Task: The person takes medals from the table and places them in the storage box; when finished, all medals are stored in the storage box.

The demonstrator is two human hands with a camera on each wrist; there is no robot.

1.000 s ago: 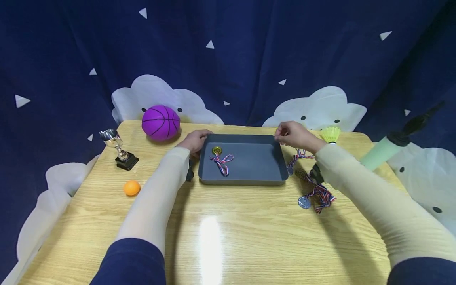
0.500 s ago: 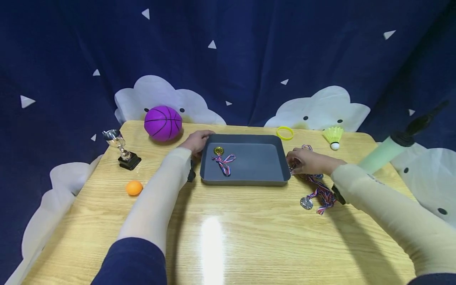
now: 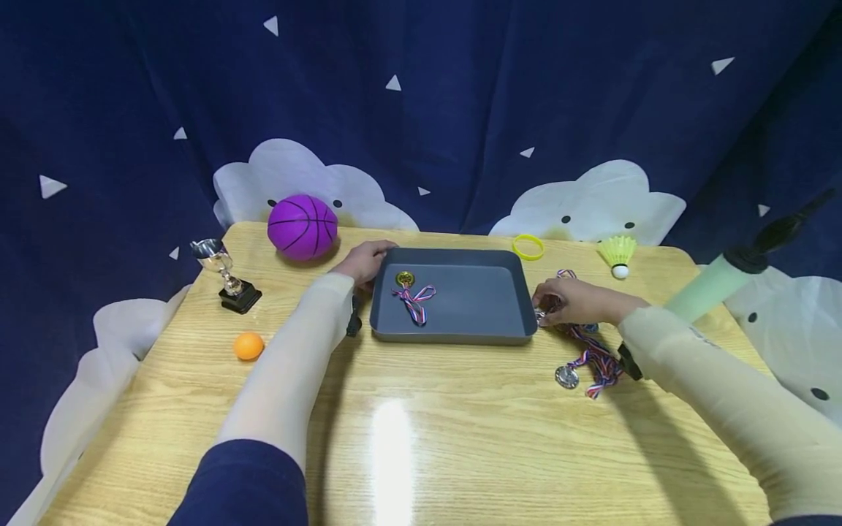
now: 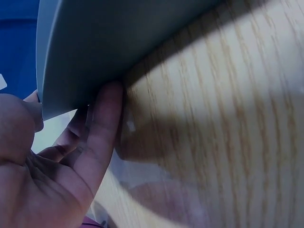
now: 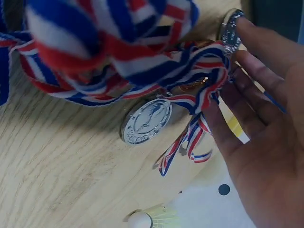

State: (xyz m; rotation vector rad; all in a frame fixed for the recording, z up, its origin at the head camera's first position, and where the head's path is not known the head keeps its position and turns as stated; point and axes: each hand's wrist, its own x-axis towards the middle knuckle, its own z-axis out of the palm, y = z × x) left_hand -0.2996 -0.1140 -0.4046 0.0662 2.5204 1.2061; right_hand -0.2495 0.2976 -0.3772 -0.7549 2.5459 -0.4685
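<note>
My left hand (image 3: 364, 261) holds the grey tray (image 3: 454, 338) at its left rear corner; in the left wrist view the thumb is at the rim and a finger (image 4: 105, 111) lies along the outer wall. Inside the tray, toward the left, lies a gold medal (image 3: 405, 279) with a striped ribbon. Just outside the tray's right wall, my right hand (image 3: 579, 301) pinches a silver medal (image 5: 231, 29) at its edge. Its red, white and blue ribbon (image 5: 209, 61) runs into a tangle with others. Another silver medal (image 5: 148, 121) lies on the wood beside it.
Nearer the front right lies one more silver medal (image 3: 566, 376) with bunched ribbons. Behind are a yellow wristband (image 3: 528, 247), a shuttlecock (image 3: 617, 256) and a pale green bottle (image 3: 707, 287). On the left stand a purple basketball (image 3: 302, 227), a trophy cup (image 3: 230, 281) and an orange ball (image 3: 248, 345).
My right hand has come from above the tray's rear right corner down to the medals at its right side and now pinches one. The yellow wristband has come into view. My left hand stays put.
</note>
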